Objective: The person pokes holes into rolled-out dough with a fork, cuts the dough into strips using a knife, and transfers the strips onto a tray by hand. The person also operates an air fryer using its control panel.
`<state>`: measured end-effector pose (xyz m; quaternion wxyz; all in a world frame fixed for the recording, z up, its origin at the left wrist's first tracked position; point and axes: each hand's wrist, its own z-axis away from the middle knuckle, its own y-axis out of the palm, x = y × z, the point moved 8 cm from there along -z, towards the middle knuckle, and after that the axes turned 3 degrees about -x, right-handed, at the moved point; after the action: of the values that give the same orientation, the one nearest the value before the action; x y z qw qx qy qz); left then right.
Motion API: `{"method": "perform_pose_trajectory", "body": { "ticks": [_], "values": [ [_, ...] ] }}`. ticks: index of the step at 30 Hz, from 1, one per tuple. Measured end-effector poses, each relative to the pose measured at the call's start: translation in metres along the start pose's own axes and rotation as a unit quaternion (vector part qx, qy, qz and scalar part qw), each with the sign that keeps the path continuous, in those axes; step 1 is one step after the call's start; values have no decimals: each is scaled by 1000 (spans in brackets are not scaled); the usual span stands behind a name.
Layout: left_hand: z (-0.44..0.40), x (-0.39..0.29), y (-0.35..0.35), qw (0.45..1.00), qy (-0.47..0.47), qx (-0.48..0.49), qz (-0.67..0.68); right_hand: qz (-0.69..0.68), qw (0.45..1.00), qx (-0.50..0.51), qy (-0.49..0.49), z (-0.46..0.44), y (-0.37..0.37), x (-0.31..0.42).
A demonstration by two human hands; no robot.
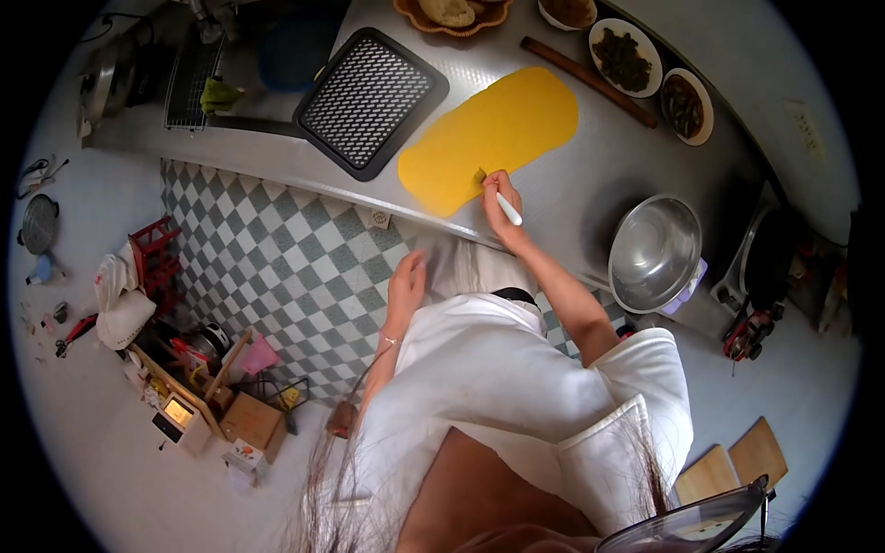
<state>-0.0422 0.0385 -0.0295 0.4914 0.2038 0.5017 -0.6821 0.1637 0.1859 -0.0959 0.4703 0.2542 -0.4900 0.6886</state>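
White-handled brush (509,210) on long, flat yellow dough (502,120)

Our right hand (499,190) pinches the brush; our left hand (404,286) has fingers loosely extended.

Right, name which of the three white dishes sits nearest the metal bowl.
The right-end dish of the row: it sits closest to the metal bowl. The middle dish lies farther off, and the left-end dish, cut by the picture's top edge, farthest.

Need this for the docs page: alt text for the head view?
A person's right hand holds a white-handled brush with its tip at a long yellow sheet on a metal counter; the left hand is off the counter, apparently empty. Around the sheet are a dark perforated tray, a wooden rod and a metal bowl.
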Motion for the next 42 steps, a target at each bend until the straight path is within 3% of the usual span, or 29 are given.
{"method": "perform_pose_trajectory", "body": {
  "ticks": [6, 9, 12, 15, 21, 24, 27, 29, 34, 37, 42],
  "values": [
    [-3, 1, 3, 1000, 0, 1, -2, -50, 998, -14, 24, -22, 3, -8],
    [-8, 1, 4, 1000, 1, 2, -6, 38, 999, -2, 7, -34, 6, -3],
    [-5, -3, 2, 1000, -13, 0, 2, -30, 1000, -9, -4, -51, 14, 14],
    [-1, -4, 1, 1000, -17, -2, 0, 31, 999, 13, -36, -59, 18, 34],
    [4, -6, -1, 999, -41, -9, -2, -29, 992, 20, -125, -63, 34, 56],
    [0, -4, 0, 1000, -27, -14, 0, -20, 996, 34, -80, -69, 33, 63],
    [3, -3, -1, 999, -30, -16, -1, 51, 995, -63, -64, -88, 12, 77],
    [4, -5, 0, 999, -42, -10, -4, 16, 996, -61, -63, -107, 13, 53],
    [6, -1, 1, 999, -4, -32, -11, -25, 998, -31, -43, -120, 4, 74],
    [8, 1, 3, 999, 21, -36, -31, -22, 990, -56, -128, -113, 12, 70],
    [11, 3, 2, 999, 14, -45, -25, -17, 991, 2, -134, -86, 42, 92]
  ]
}}
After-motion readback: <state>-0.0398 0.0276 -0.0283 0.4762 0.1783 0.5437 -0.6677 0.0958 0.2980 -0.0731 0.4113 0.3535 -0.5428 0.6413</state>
